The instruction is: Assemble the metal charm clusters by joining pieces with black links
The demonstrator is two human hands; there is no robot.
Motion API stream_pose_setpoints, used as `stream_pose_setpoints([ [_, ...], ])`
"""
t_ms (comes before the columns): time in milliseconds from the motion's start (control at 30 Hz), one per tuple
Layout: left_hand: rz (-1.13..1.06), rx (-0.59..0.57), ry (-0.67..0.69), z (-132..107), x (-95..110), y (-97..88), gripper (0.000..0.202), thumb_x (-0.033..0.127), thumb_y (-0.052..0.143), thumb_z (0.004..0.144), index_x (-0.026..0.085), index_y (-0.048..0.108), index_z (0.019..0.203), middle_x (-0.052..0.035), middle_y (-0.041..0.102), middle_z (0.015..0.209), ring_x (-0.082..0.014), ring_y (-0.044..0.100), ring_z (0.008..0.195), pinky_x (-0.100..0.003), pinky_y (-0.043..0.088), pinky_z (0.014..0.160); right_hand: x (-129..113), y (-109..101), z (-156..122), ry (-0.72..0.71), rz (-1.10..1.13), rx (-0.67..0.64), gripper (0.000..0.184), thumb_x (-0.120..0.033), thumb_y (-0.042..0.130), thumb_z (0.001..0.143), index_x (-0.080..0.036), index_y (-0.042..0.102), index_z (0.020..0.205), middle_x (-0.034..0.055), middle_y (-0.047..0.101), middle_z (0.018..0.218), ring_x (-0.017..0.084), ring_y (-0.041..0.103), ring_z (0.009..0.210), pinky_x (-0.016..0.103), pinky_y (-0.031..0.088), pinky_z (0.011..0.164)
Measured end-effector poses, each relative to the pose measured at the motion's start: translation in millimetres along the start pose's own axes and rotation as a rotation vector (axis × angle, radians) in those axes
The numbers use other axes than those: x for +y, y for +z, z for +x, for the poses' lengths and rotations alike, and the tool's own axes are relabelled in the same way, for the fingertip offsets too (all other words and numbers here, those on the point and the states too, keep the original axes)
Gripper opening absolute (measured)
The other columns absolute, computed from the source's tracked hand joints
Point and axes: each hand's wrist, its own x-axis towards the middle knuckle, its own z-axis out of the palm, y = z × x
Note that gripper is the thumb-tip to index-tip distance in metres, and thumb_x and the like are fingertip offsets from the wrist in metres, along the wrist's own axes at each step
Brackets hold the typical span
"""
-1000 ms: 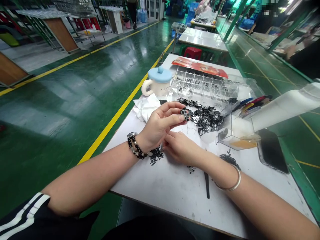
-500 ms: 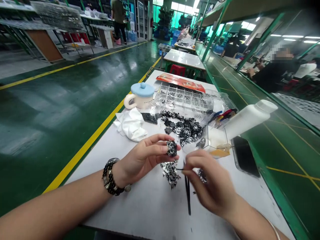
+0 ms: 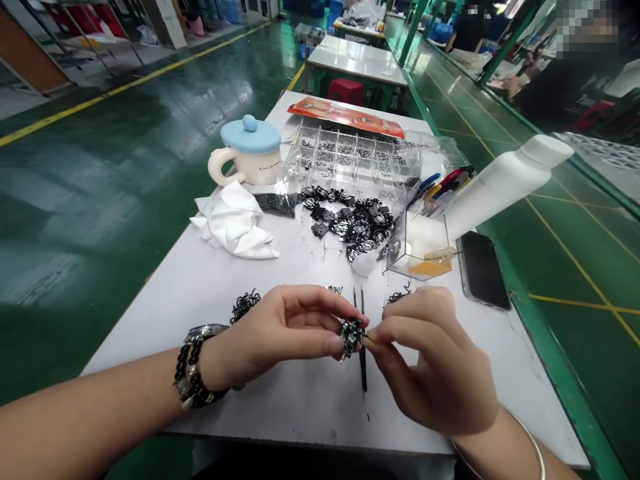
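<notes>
Between the thumb and fingers of my left hand (image 3: 293,327) is a small black-and-silver mechanical part (image 3: 352,337). My right hand (image 3: 435,353) pinches at the right side of that part, fingertips touching or nearly touching it; a tiny dark piece shows at the pinch, too small to name. Black tweezers (image 3: 363,363) lie on the table beneath the held part. Small black curved pieces (image 3: 245,305) are heaped behind my left hand, and another little heap (image 3: 399,295) lies behind my right. Farther back spreads a pile of black, shiny parts (image 3: 367,223).
A compartment box (image 3: 345,157) of small parts stands at the back, by a blue-lidded mug (image 3: 253,153) and crumpled tissue (image 3: 233,220). To the right are a clear pen holder (image 3: 423,250), a leaning white bottle (image 3: 500,187) and a phone (image 3: 484,270). A person (image 3: 565,80) sits beyond.
My right hand has come up to the part in my left hand, carrying a thin dark piece. My left hand has turned and lowered slightly. The view has tilted down.
</notes>
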Motion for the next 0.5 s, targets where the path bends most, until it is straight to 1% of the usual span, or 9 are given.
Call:
stream_pose_setpoints([
  [200,0.135,0.02,0.032,-1,-2,-0.2,0.027,0.013,0.075,0.071,0.02,0.07,0.097,-0.0059,0.07,0.097,-0.0145,0.065,0.085,-0.022,0.053,0.077,-1,-1,-5,-0.02,-0.04,-0.032,0.011,-0.006,0.057,0.08,-0.016,0.054,0.084,0.0012,0.058,0.072,0.011,0.052,0.062,0.033,0.037,0.064],
  [300,0.201,0.028,0.057,-3,-1,-1.1,0.027,0.014,0.074,0.071,0.022,0.07,0.096,-0.0063,0.069,0.102,-0.0164,0.065,0.089,-0.024,0.053,0.079,-1,-2,-9,-0.04,-0.05,-0.054,0.013,-0.006,0.056,0.081,-0.016,0.054,0.088,0.0021,0.059,0.075,0.012,0.053,0.064,0.033,0.036,0.065],
  [400,0.223,0.003,0.072,-3,0,-1.6,0.026,0.014,0.073,0.072,0.021,0.069,0.097,-0.0075,0.068,0.101,-0.0186,0.064,0.091,-0.028,0.053,0.079,0,-2,-11,-0.05,-0.029,-0.062,0.016,-0.004,0.058,0.079,-0.015,0.055,0.09,0.0035,0.059,0.078,0.012,0.052,0.066,0.033,0.036,0.065],
  [500,0.246,-0.031,0.07,-3,2,-2.0,0.026,0.016,0.072,0.072,0.019,0.069,0.098,-0.009,0.068,0.1,-0.0198,0.065,0.087,-0.031,0.054,0.077,0,-3,-12,-0.058,0.023,-0.1,0.017,-0.004,0.058,0.079,-0.015,0.055,0.092,0.003,0.058,0.077,0.013,0.051,0.066,0.034,0.036,0.066],
])
